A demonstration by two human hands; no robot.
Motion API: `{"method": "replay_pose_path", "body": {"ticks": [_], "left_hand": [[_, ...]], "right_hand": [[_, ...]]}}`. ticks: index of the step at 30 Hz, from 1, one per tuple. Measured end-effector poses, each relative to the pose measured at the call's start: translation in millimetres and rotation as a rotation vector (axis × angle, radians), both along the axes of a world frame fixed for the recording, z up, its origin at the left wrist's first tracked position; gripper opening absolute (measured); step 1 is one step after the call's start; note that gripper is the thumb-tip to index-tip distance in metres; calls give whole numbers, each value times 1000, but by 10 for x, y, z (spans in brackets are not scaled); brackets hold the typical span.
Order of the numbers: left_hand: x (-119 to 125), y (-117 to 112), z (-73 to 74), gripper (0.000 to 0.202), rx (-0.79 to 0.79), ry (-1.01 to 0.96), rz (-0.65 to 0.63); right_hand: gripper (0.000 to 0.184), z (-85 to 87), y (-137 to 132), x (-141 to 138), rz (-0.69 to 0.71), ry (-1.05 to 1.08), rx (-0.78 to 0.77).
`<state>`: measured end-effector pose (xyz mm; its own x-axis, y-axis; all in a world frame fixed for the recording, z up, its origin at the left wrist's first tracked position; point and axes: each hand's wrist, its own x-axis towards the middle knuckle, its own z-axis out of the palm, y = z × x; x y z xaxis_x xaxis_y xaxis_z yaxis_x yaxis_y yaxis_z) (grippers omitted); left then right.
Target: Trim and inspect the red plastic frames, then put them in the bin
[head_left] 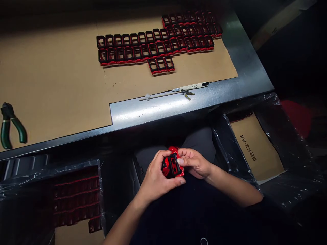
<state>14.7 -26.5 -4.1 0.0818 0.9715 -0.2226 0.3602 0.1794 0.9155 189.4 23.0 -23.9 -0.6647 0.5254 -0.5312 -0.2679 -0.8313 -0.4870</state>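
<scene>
Over my lap, both hands hold a small red-and-black plastic housing [174, 164] with a frame-like opening. My left hand [158, 177] wraps round its left side, thumb along the lower edge. My right hand [195, 163] pinches its right edge between thumb and fingers. More red shows above and to the left of the black frame, partly behind my fingers; whether it is one piece or several I cannot tell. Similar red-and-black housings [137, 52] stand in rows on the cardboard-covered table, with a short group of three [161, 65] in front.
Green-handled cutting pliers [11, 126] lie at the table's left. Near the metal edge [158, 110] are a cutter knife marked A55 [194, 86] and a thin stick [158, 96]. A plastic-lined bin with housings [76, 197] is lower left; another with cardboard [255, 146] is at right.
</scene>
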Motion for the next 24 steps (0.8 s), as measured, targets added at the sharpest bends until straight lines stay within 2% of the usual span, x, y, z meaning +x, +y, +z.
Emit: {"method": "replay_pose_path", "body": {"ticks": [6,13,15,17,21,22,24], "left_hand": [[-18,-3,2,76,87,12,-71],[-47,-15,-92,76,238,3,-95],[-61,-19,-114,74,302,-2,-84],[-79,-31,-128,73,357,-20,-46],[-99,-76,-141,74,391,-48,75],[-96,-89,-143,74,388,-50,95],[-83,-108,-148,74,383,-57,110]], "right_hand": [[42,14,41,24,13,19,-31],[44,-5,17,13,67,-21,94],[43,46,124,50,106,-89,245],[38,124,356,139,56,-285,523],[25,228,1076,379,-300,-1027,1204],[30,224,1254,418,-310,-1169,1307],[40,181,1545,436,-262,-1344,1419]]}}
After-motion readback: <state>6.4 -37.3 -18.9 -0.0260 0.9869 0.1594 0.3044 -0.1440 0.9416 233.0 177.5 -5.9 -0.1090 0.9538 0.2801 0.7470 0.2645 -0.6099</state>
